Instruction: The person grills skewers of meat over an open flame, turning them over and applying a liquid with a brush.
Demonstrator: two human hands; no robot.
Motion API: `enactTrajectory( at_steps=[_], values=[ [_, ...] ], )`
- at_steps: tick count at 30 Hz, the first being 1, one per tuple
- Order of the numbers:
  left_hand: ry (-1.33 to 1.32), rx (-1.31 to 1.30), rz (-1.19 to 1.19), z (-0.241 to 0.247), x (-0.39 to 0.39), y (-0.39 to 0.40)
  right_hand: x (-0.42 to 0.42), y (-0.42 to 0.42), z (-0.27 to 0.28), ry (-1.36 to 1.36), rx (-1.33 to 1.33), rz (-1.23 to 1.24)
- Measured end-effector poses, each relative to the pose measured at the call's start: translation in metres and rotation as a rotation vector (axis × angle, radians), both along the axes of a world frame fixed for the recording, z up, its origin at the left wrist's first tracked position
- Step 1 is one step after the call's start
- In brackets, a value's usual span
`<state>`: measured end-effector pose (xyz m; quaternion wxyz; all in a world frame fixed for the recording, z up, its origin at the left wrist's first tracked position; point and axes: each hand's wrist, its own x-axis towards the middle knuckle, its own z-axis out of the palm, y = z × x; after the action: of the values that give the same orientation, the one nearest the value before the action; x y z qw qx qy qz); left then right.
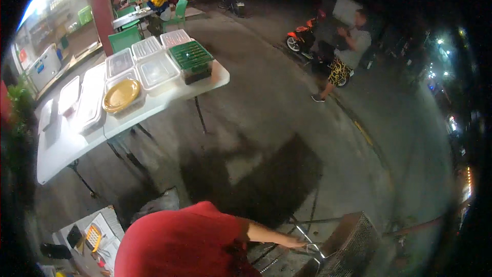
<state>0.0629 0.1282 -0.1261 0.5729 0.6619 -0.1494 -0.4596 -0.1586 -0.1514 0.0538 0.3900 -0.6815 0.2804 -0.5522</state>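
Below, a red shirt fills the bottom middle, and a bare arm reaches from its sleeve to the right. My right hand [294, 242] is at the end of that arm, its fingers at the looped handle of a shiny metal utensil [313, 244], which looks like a pair of tongs. Just right of it stands a brown box-like thing [348, 234] with a mesh-like side. Thin bars [269, 263] lie below the arm, partly hidden by it. My left hand is out of view.
A white folding table [169, 102] holds lidded plastic containers [157, 71], a green-lidded one [190, 55] and yellow plates [122, 96]. Lower left, a small table [63, 234] bears a yellow calculator [93, 237]. A person [355, 44] stands by an orange motorcycle [303, 32]; others sit behind.
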Motion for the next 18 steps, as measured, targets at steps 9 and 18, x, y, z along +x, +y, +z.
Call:
enactTrajectory(
  at_steps=[9,18],
  values=[
    [-0.008,-0.218,-0.247,0.077,-0.13,0.202,0.074,0.132,-0.007,-0.092,0.037,0.204],
    [-0.313,-0.516,-0.075,0.084,-0.133,0.294,0.173,0.345,0.043,0.018,-0.201,0.772]
  ],
)
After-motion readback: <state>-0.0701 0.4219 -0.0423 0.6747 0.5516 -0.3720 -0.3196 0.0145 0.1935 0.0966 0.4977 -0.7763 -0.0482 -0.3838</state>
